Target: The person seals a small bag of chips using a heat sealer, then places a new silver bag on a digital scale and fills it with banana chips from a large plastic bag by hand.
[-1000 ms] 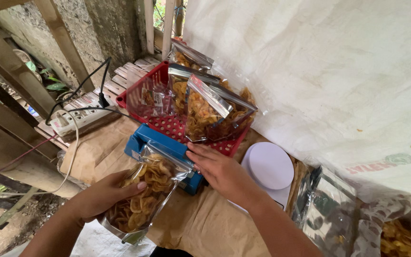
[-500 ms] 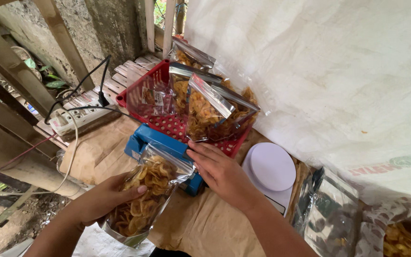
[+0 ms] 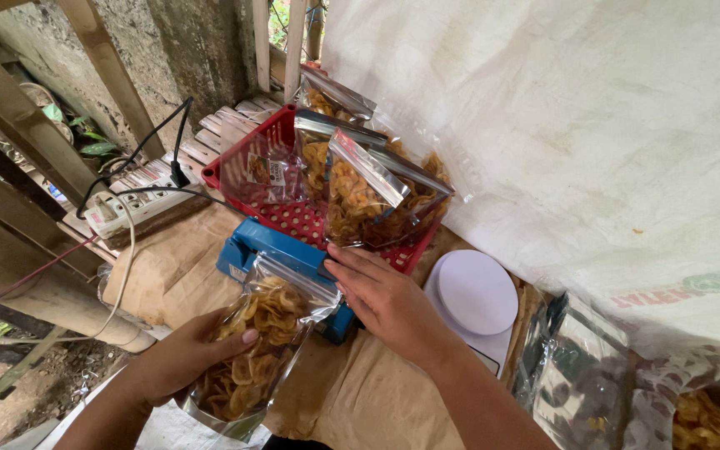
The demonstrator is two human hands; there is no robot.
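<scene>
A clear plastic pouch filled with golden fried chips (image 3: 256, 350) lies slanted across the near edge of the paper-covered bench (image 3: 172, 275). Its long axis runs from the lower left, close to the person, up and to the right, and its flattened open mouth points toward the blue impulse sealer (image 3: 252, 246), resting on the sealer's near edge.

The left hand (image 3: 181, 362) cups the pouch from below and from the left, fingers curled around its body and the thumb pressed on the front film. The right hand (image 3: 385, 300) lies flat beside the pouch mouth, fingers stretched out together and pointing left, fingertips touching the top corner of the pouch and the sealer; it pinches nothing.

Just behind the sealer stands a red perforated plastic basket (image 3: 293, 221) holding several upright, sealed pouches of chips (image 3: 360, 196). To the right of the right hand sits a white round-topped kitchen scale (image 3: 477, 292). A white power strip with a black plug and cable (image 3: 139, 204) lies on wooden slats at the left. At the far right, more filled clear bags (image 3: 702, 412) lean beneath a white woven sheet (image 3: 585, 125) hung as a wall.
</scene>
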